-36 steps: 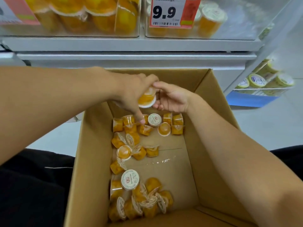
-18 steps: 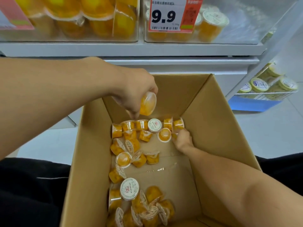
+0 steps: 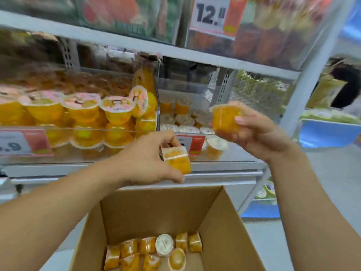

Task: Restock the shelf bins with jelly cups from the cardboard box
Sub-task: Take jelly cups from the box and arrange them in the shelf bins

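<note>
Right bin [image 3: 230, 153] at 1 o'clock has open room up top; few cups lie low. Left bin [image 3: 78, 133] at 10 o'clock is packed w/ big cups. A clear wall [image 3: 156, 94] stands btwn them.

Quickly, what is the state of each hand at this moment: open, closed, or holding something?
Left hand: grips a jelly cup above the cardboard box.
Right hand: holds another jelly cup, raised toward the shelf bin.
</note>
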